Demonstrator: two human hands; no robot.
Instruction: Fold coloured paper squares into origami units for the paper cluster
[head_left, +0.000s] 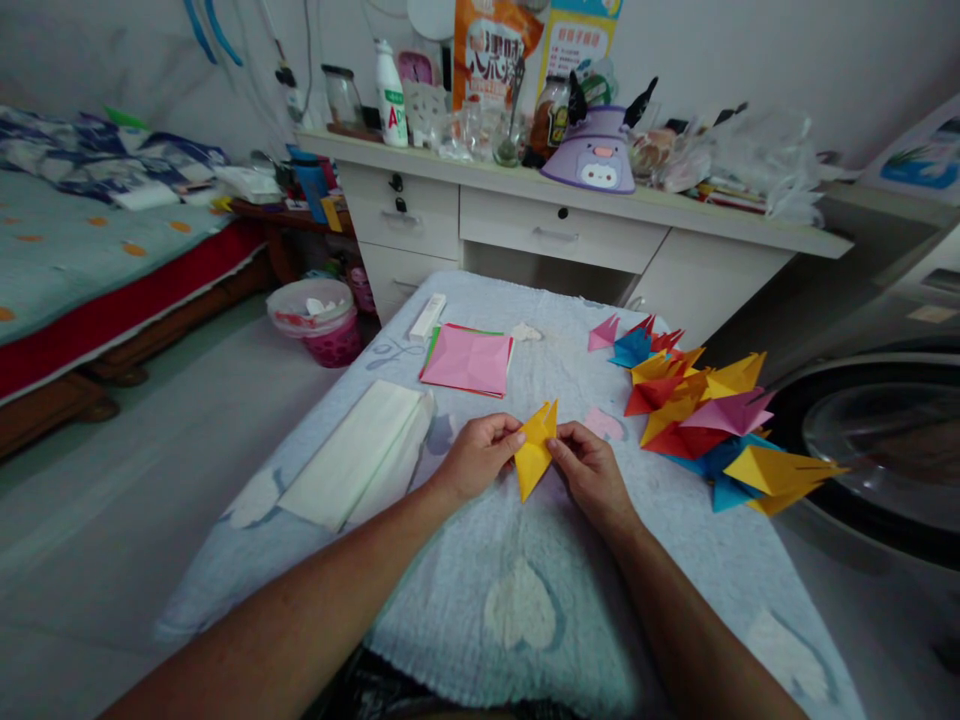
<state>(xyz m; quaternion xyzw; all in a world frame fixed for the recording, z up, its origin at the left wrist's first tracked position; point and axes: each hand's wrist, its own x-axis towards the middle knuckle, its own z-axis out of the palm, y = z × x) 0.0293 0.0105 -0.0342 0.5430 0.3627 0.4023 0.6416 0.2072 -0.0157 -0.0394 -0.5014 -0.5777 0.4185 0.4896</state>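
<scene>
Between my two hands is a piece of folded yellow origami paper [535,452], held upright with two narrow points at the top and one wider point below. My left hand [484,450] pinches its left edge between thumb and fingers. On the opposite edge, my right hand [591,468] grips the paper the same way. Just beyond my left hand lies a stack of square coloured paper [469,360], pink on top. To the right of my hands sits a pile of folded paper figures [694,410] in yellow, red, blue and pink.
A cloth with heart shapes covers the table [465,580]. A pale folded packet [352,450] lies at left, and a small white box [428,316] near the paper stack. Behind stands a cluttered white desk [510,222]. A pink bin [330,345] is on the floor, a washing machine [885,440] at right.
</scene>
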